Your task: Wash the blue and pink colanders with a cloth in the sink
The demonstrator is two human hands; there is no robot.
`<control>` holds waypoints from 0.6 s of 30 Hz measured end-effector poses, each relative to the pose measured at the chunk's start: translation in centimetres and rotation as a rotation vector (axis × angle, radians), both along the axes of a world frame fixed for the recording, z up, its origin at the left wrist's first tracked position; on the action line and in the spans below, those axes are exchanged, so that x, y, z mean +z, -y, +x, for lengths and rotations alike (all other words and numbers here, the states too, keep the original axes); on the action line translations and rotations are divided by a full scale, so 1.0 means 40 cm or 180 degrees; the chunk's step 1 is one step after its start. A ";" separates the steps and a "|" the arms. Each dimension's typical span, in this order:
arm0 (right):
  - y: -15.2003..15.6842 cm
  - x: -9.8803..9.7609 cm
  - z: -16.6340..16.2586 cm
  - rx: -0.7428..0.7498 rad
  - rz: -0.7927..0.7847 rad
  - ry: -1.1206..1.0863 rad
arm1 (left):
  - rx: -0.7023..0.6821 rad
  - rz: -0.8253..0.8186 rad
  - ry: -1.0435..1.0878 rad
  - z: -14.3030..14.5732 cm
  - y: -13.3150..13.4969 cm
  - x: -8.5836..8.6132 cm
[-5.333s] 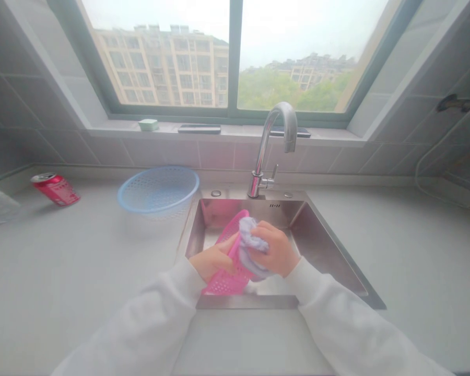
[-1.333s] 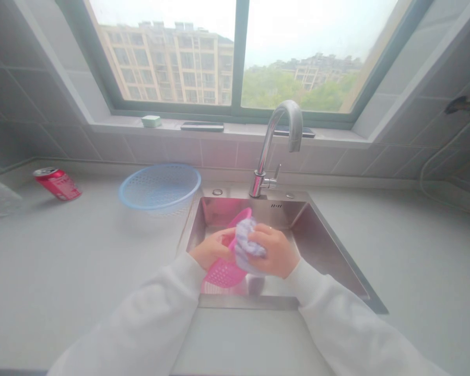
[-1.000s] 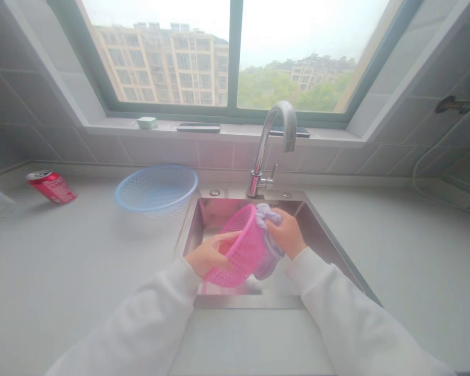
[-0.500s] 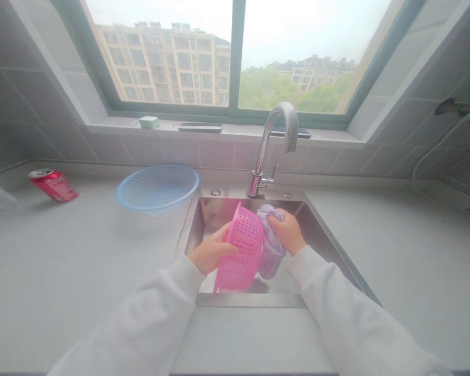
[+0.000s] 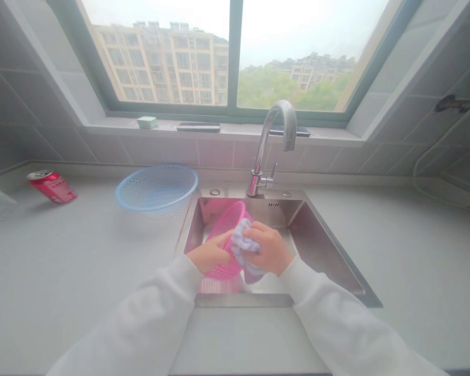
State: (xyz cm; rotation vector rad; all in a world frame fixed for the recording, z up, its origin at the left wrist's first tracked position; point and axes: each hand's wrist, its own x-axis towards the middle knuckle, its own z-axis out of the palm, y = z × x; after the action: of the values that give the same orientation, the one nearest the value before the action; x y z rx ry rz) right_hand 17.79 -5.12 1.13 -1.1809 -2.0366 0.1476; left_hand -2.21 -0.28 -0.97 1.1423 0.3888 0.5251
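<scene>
Over the steel sink my left hand grips the rim of a pink perforated basket, tilted on its side with the open face toward me. My right hand is closed round a crumpled pale purple cloth and presses it against the basket's inside. Both sleeves are white. The lower part of the basket is hidden behind my hands.
A chrome tap arches over the sink's back edge. A blue perforated basket stands on the counter left of the sink, a red can lies farther left. On the windowsill rest a green block and two dark flat objects.
The pink basket turned from showing its outside to facing its opening toward me again. My right hand with the cloth came from behind the basket back to its inside.
</scene>
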 end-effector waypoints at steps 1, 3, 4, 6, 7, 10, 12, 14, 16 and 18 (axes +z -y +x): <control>-0.012 0.000 0.019 -0.0263 -0.0093 -0.0186 | -0.0099 -0.0003 -0.0047 -0.003 0.002 0.000; -0.039 -0.001 0.061 -0.0810 -0.0295 -0.0597 | -0.0284 -0.0007 -0.0175 -0.008 0.010 0.000; -0.052 -0.002 0.080 -0.1025 -0.0392 -0.0759 | -0.0331 0.0003 -0.0234 -0.009 0.015 -0.001; -0.067 -0.005 0.102 -0.1165 -0.0517 -0.0893 | -0.0342 0.0026 -0.0298 -0.008 0.022 -0.002; -0.068 -0.006 0.101 -0.1118 -0.0514 -0.0871 | -0.0329 0.0016 -0.0282 -0.006 0.024 -0.003; -0.042 -0.006 0.061 -0.0576 -0.0319 -0.0563 | -0.0153 -0.0078 -0.0092 0.005 0.017 -0.002; -0.015 -0.007 0.019 0.0046 -0.0233 -0.0211 | 0.0048 -0.0039 -0.0015 0.011 0.009 0.002; 0.004 -0.009 -0.012 0.0320 -0.0133 0.0056 | 0.0108 0.0081 -0.0025 0.013 0.001 0.007; 0.003 -0.011 -0.020 0.0188 -0.0118 0.0065 | 0.0010 0.0077 -0.0023 0.010 -0.005 0.007; -0.018 -0.013 -0.001 -0.0202 -0.0231 -0.0194 | -0.0087 -0.0088 -0.0025 0.002 -0.009 0.001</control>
State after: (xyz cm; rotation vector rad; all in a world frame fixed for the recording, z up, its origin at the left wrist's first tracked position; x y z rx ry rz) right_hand 17.73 -4.42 0.61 -1.2694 -1.9527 0.2255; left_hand -2.12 0.10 -0.93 1.1219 0.3856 0.4903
